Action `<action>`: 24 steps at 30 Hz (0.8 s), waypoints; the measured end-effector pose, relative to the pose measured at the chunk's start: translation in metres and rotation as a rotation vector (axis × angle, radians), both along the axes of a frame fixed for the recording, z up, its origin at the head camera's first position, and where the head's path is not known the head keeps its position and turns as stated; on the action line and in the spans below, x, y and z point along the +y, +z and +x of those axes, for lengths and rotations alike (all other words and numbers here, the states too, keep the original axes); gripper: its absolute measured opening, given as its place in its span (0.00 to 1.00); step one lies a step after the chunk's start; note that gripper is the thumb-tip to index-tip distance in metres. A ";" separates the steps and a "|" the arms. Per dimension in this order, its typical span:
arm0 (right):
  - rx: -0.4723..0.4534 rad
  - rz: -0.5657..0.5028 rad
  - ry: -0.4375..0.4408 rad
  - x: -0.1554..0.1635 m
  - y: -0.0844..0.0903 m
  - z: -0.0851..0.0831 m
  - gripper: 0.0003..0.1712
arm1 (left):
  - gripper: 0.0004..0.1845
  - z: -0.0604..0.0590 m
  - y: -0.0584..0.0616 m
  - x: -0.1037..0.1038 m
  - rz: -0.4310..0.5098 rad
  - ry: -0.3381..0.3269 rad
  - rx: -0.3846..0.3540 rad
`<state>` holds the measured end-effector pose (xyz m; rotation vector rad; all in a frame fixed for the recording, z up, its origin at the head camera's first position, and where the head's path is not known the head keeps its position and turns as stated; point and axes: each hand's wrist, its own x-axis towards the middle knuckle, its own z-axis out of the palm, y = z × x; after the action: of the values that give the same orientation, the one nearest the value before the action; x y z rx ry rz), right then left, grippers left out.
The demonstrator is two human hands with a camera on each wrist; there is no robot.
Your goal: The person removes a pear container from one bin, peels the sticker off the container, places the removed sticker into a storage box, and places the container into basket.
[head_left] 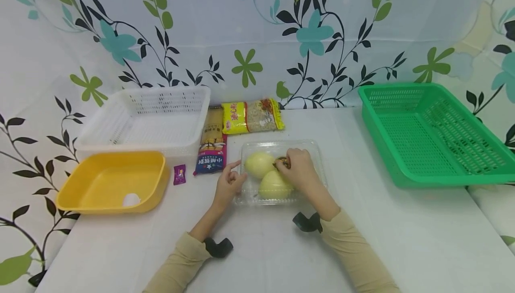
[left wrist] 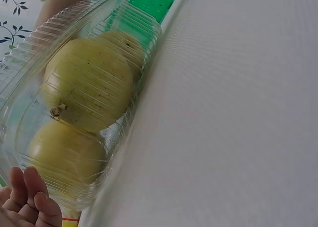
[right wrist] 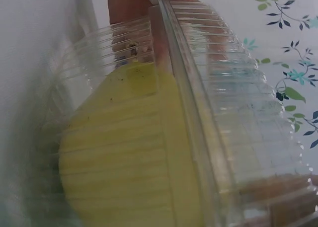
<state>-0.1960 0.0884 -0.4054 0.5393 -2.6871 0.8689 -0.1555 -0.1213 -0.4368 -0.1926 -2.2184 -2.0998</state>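
The clear box [head_left: 311, 151] stood in the middle of the table [head_left: 265, 248], with pale yellow-green fruit inside: a left fruit [head_left: 259, 165] and a front fruit [head_left: 276, 186], lying close together. In the left wrist view one fruit showed a brown stem stub and fine dark specks.

The right hand [head_left: 299, 168] was inside the box beside the fruit, its fingers bent and pinching a small dark patterned item [head_left: 280, 161], mostly covered; any writing on it could not be made out. The left hand [head_left: 228, 183] was relaxed at the box's left edge, thumb and forefinger spread apart, the other fingers loosely bent, grasping nothing.

Behind the box lay a yellow packet [head_left: 252, 116] with a see-through section; its red characters seemed to read 通心粉. Next to it, on the left, was a brown-and-blue packet [head_left: 211, 143], its large white characters upside down, apparently 小熊驾到, near a white star. Further left lay a tiny purple packet [head_left: 179, 174], its print too small to read, just beside a yellow bin [head_left: 108, 181] holding a white piece [head_left: 131, 199]. A white basket [head_left: 161, 127] stood behind the bin, a green basket [head_left: 426, 119] at far right.
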 end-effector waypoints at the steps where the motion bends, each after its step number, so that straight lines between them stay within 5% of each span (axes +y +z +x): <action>1: 0.014 0.011 0.005 0.000 0.000 0.000 0.21 | 0.24 0.000 0.000 0.000 0.000 0.001 0.004; 10: -0.115 0.235 -0.022 -0.004 0.001 0.002 0.36 | 0.24 0.001 -0.001 -0.001 0.019 -0.001 -0.008; 16: -0.048 0.210 0.041 -0.005 0.003 0.002 0.23 | 0.23 0.001 -0.002 -0.001 0.036 0.003 0.002; 24: 0.031 0.187 0.076 -0.004 0.001 -0.001 0.17 | 0.23 0.001 -0.002 0.000 0.032 0.002 -0.006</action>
<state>-0.1967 0.0848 -0.4044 0.6935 -2.7513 0.6245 -0.1547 -0.1216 -0.4389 -0.1828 -2.1857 -2.1358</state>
